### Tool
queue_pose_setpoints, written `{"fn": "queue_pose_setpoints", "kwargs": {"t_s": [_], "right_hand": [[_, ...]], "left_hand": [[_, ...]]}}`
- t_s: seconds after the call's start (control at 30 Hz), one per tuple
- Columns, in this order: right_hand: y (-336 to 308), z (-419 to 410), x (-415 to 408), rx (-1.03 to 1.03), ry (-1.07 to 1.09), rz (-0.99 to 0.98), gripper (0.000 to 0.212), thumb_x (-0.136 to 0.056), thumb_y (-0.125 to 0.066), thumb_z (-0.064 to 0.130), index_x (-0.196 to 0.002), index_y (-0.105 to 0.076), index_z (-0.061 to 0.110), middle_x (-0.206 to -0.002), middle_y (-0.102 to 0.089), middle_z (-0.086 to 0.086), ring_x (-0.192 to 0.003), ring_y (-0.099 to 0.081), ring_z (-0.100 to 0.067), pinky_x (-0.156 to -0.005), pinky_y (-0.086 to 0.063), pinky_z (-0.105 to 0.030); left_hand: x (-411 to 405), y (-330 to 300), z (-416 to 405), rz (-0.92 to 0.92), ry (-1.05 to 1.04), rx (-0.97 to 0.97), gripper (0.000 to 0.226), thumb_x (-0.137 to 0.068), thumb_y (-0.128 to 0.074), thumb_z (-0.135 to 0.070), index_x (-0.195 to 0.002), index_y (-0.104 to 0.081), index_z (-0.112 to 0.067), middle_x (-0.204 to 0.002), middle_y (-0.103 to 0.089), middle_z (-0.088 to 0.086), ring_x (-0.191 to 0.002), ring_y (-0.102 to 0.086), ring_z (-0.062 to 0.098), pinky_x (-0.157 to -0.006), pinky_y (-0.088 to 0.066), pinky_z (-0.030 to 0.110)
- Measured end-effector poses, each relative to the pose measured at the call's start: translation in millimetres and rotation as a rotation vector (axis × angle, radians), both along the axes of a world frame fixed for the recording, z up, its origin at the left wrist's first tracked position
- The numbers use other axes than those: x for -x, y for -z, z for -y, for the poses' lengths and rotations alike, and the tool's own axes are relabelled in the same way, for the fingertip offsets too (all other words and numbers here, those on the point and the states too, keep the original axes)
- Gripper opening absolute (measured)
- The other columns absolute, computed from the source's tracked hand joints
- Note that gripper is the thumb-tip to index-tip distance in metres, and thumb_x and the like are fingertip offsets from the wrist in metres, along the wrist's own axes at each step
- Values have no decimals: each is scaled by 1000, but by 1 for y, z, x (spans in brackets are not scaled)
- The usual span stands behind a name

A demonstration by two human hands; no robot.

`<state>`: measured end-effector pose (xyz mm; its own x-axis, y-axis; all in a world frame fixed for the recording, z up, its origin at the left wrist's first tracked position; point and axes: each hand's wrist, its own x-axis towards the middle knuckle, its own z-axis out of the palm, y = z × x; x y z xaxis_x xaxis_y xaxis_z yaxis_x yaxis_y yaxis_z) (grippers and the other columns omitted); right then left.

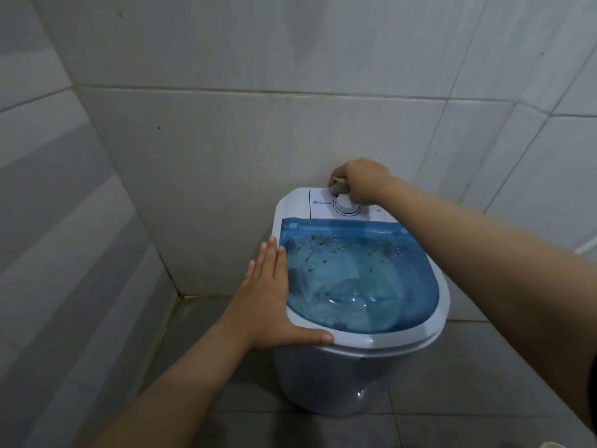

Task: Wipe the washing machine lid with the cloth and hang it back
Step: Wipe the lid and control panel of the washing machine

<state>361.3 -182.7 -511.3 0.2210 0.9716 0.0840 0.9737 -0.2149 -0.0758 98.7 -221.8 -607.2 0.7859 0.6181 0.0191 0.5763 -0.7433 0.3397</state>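
1. Standing in the corner of a tiled room, a small white washing machine (361, 376) sits on the grey floor (452, 399), its back close to the wall (258, 140).
2. Its lid (361, 279) is translucent blue, closed flat on top, with small green flecks and droplets showing on or under its far half; I cannot tell which.
3. Behind the lid lies a white control panel (319, 205) with a round white dial (346, 205) and a small blue logo to the dial's left.
4. The left hand (271, 302) lies flat on the machine's left rim, fingers straight and pressed together pointing toward the wall, thumb stretched out along the front edge of the white rim.
5. The right hand (361, 179) reaches over the back of the machine, curled into a closed grip around a small bunched, pale greyish-beige cloth (339, 185).
6. The cloth sits at the rear edge of the control panel, just behind the dial and near the wall; whether it touches the dial cannot be told.
7. Both forearms are bare.
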Motion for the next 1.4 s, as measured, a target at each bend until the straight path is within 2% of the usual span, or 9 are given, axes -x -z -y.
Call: {"fn": "queue_pose_setpoints", "kwargs": {"t_s": [0.47,0.6,0.7,0.87,1.0,1.1,1.17,1.3,1.4], "right_hand": [[13,44,-31,-15,31,104,46,-80,-50,4,-118,-62,25,-115,-66,-9,-102,-61,-34,-75,-46,-33],[17,57,-28,-1,35,164,41,-76,-51,1,-111,-62,20,-110,-65,-11,-98,-61,-34,-67,-40,-32],[21,67,-26,6,37,159,40,-73,-49,0,-106,-62,18,-107,-66,-10,-95,-61,-34,-68,-45,-34],[22,78,-25,45,20,132,48,-69,-51,-1,-107,-62,26,-111,-66,-4,-98,-61,-31,-66,-44,-30],[11,89,-22,115,6,73,50,-72,-49,2,-112,-64,29,-115,-67,1,-105,-61,-27,-79,-51,-32],[-11,95,-26,233,-1,-95,37,-72,-50,13,-102,-70,26,-107,-72,2,-100,-65,-26,-87,-53,-35],[-23,94,-36,185,40,-148,39,-68,-49,14,-99,-71,24,-104,-73,-4,-96,-66,-29,-86,-56,-41],[-29,78,-56,-101,178,-59,43,-75,-48,2,-109,-66,21,-116,-67,-8,-108,-60,-30,-86,-50,-36],[-23,64,-54,-111,177,7,43,-78,-48,1,-113,-63,20,-117,-66,-8,-109,-58,-31,-82,-48,-37]], "left_hand": [[0,-2,0,19,4,10,152,-40,-46,-96,-145,24,-11,-151,36,3,-140,31,19,-114,11,37],[-1,-4,1,16,3,10,154,-37,-42,-98,-146,21,-10,-153,33,5,-141,29,19,-114,10,37],[-1,-5,2,-2,1,7,152,-39,-44,-97,-146,21,-10,-153,32,6,-141,27,20,-113,10,37],[-1,-9,4,-27,2,15,153,-40,-44,-96,-145,23,-8,-153,33,8,-141,27,21,-113,10,37],[-1,-9,5,-27,-2,7,154,-38,-41,-98,-145,21,-7,-153,32,8,-142,26,21,-113,10,37],[-1,-9,5,-33,-4,-5,153,-39,-41,-97,-146,20,-7,-154,31,9,-142,26,22,-114,9,37],[-1,-9,4,-53,5,-24,152,-40,-39,-98,-145,20,-5,-153,31,11,-142,26,23,-115,9,38],[-2,-8,2,-99,12,-88,155,-36,-25,-102,-144,21,-2,-152,31,15,-142,25,26,-115,9,39],[-3,-6,0,-121,14,-122,155,-34,-19,-103,-143,22,0,-147,36,13,-142,26,27,-116,10,38]]}}
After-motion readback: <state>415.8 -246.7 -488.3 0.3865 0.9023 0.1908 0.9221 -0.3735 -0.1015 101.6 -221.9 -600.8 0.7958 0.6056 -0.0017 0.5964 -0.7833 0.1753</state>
